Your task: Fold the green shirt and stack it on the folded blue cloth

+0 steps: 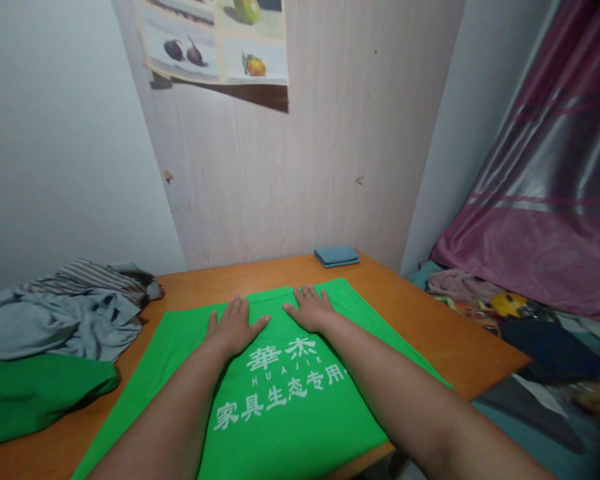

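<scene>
A bright green printed cloth (290, 440), marked with white Chinese characters and the letters HUAJIE, lies spread over the orange-brown table (415, 313). Its near edge reaches the table's front edge; whether it is a shirt or another piece cannot be made out. Flat on its far left part rests my left hand (235, 327), fingers apart and thumb pointing right. My right hand (310, 308) presses flat near the far edge, fingers spread and thumb pointing left. Neither hand holds anything. My forearms cover parts of the cloth's sides.
Crumpled grey and striped clothes (90, 307) and another green cloth (40, 397) are heaped at the left. A folded blue-grey cloth (337, 256) lies at the table's back edge. Right of the table are a pink curtain (545, 227) and scattered clothes (555, 347). Fruit pictures (215, 43) hang on the wall.
</scene>
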### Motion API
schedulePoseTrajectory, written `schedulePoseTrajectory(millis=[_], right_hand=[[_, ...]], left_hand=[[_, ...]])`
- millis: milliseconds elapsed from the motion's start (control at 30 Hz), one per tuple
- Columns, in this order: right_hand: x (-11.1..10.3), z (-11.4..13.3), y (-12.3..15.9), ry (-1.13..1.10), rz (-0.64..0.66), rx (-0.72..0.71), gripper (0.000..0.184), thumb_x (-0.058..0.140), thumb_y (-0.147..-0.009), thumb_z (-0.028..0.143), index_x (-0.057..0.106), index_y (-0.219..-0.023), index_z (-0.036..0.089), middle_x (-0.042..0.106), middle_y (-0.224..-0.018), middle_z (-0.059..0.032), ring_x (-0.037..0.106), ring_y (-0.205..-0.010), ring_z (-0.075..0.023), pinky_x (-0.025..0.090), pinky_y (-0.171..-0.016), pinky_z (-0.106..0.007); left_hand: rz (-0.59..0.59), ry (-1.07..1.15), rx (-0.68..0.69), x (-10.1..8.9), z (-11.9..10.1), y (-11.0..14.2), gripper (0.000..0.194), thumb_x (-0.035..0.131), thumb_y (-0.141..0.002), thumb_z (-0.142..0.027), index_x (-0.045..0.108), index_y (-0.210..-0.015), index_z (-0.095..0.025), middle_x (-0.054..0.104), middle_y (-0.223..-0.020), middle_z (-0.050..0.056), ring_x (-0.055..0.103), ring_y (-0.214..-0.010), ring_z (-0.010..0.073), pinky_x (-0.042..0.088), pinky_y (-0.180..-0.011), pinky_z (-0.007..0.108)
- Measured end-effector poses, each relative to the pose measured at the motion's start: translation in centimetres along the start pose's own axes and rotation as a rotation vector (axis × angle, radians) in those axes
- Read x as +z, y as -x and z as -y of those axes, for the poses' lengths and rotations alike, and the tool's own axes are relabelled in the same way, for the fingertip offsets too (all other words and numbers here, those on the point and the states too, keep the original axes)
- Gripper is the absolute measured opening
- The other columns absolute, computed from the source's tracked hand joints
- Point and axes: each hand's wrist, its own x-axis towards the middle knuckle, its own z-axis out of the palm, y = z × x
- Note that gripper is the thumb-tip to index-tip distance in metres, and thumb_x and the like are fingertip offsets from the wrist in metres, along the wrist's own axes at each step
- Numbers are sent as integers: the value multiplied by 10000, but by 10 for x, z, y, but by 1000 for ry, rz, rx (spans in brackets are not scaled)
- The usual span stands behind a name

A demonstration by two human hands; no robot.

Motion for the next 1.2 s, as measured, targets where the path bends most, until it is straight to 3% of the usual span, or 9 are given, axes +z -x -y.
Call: schedulePoseTrajectory(millis=[467, 567, 700, 1200], right_hand=[[-10, -28, -5, 16, -50, 230, 816, 188, -994, 634, 242, -1603, 95, 159, -1682, -142, 72, -1557, -291, -3, -1216, -580], [-9, -26, -3, 18, -100, 195, 823, 190, -991, 642, 230, -1607, 99, 147, -1683, -142, 44, -1561, -278, -27, -1215, -574], [-8, -27, -4, 3, -45, 139, 858, 199, -971, 687, 232, -1609, 114, 143, -1686, -128, 44, -1561, -277, -8, -1217, -577], [-5, -31, -12, -5, -21, 158, 867, 196, -961, 702, 232, -1610, 128, 149, -1686, -128, 72, -1558, -290, -3, -1215, -591]], left_hand=[[-3, -2, 2, -6, -4, 6, 981, 237, -881, -799, 285, -1591, -124, 167, -1669, 151, 162, -1549, 337, 173, -1197, 640], [-12, 0, 7, -4, -2, 4, 990, 235, -875, -808, 285, -1591, -127, 160, -1670, 155, 169, -1546, 345, 171, -1193, 648], [-8, -9, -4, -2, 1, 1, 989, 241, -868, -812, 286, -1592, -140, 171, -1671, 147, 172, -1545, 348, 173, -1195, 646], [2, 1, 3, -4, 3, 1, 1002, 238, -865, -812, 266, -1598, -130, 158, -1670, 145, 185, -1544, 334, 147, -1205, 637]])
